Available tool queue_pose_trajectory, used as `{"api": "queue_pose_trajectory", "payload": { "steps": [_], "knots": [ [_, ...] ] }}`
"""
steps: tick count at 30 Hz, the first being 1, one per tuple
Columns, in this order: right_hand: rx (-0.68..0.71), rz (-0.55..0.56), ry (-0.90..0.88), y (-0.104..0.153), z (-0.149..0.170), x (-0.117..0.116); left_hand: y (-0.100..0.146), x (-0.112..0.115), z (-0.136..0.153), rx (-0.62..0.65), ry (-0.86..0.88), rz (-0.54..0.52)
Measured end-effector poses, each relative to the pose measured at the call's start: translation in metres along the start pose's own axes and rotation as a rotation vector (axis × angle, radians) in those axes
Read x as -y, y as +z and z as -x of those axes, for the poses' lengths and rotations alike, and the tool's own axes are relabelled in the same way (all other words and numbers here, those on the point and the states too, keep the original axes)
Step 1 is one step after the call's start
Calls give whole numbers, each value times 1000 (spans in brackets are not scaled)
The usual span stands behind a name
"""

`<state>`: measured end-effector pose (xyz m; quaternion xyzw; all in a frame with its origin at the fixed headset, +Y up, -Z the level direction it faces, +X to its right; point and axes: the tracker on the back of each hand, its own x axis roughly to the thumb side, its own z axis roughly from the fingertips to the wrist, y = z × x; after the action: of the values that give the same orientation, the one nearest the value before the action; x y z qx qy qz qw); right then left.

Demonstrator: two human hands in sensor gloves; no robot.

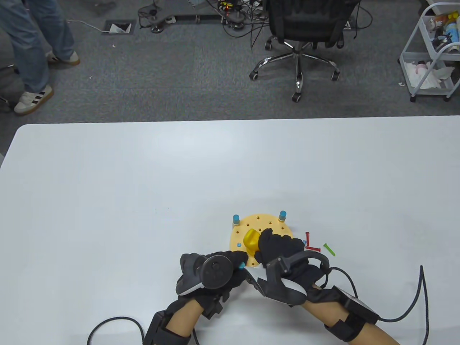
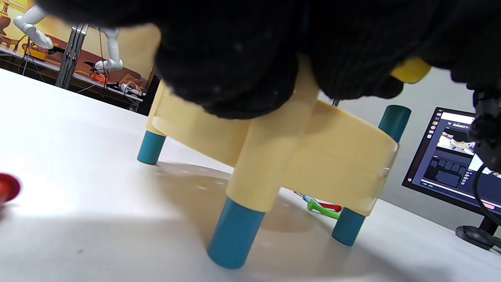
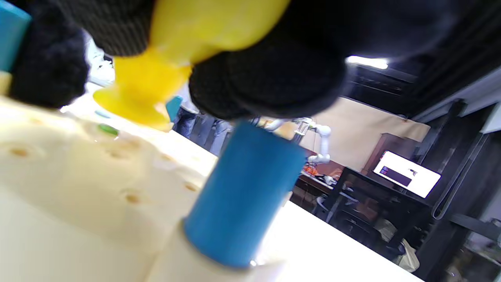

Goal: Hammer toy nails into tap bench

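Two gloved hands are entering from the near edge of the white bench [image 1: 107, 187], each with a tracker strapped to its back and a cable trailing off. On the left, the left hand [image 1: 219, 267] is resting its fingertips on the near rim of the tap bench toy [image 1: 257, 224], just beside a blue corner peg [image 1: 241, 265]; whether the fingers are gripping the rim or only pressing on it cannot be told. In the left wrist view, the dark fingers [image 2: 231, 74] are lying over the cream top, which is standing on blue legs [image 2: 235, 233].

On the right, the right hand [image 1: 280, 248] is wrapping its fingers around a yellow toy hammer [image 1: 251, 240], holding it over the middle of the round, cream-yellow, hole-dotted top. In the right wrist view, the hammer's flared yellow face [image 3: 133, 98] is sitting just above or on the surface, near a green nail head [image 3: 107, 129] sunk into a hole; contact cannot be told.

A blue nail head [image 1: 239, 245] is sitting flush in the top near the left hand. Just right of the toy, loose nails are lying on the bench: red nails [image 1: 312, 247] and a green nail [image 1: 329, 249].

Farther off, two blue corner pegs [image 1: 282, 215] are standing at the toy's far edge. Beyond the bench, a black office chair [image 1: 305, 32] is standing on grey carpet.
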<state>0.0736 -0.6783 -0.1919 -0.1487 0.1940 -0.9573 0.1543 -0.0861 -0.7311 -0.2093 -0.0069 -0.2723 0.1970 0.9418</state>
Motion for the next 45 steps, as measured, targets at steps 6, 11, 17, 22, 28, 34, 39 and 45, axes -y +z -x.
{"api": "queue_pose_trajectory", "payload": {
  "steps": [6,11,17,22,28,34,39,45],
  "knots": [
    [-132,166,-211,18,57,0,17,-44,31,-112,120,-6],
    [-251,109,-251,36,104,-31,18,-33,66,-385,-246,200],
    [-340,13,-273,57,142,-72,5,-12,67,-343,-384,168],
    [-392,1,-361,59,156,-75,3,2,60,-278,-472,238],
    [-386,6,-360,61,154,-74,3,9,63,-281,-512,256],
    [-400,-13,-376,61,157,-78,4,13,61,-238,-579,233],
    [-410,-28,-396,60,160,-83,4,13,64,-172,-576,245],
    [-406,-39,-404,60,160,-83,4,16,72,-157,-555,314]
  ]
}}
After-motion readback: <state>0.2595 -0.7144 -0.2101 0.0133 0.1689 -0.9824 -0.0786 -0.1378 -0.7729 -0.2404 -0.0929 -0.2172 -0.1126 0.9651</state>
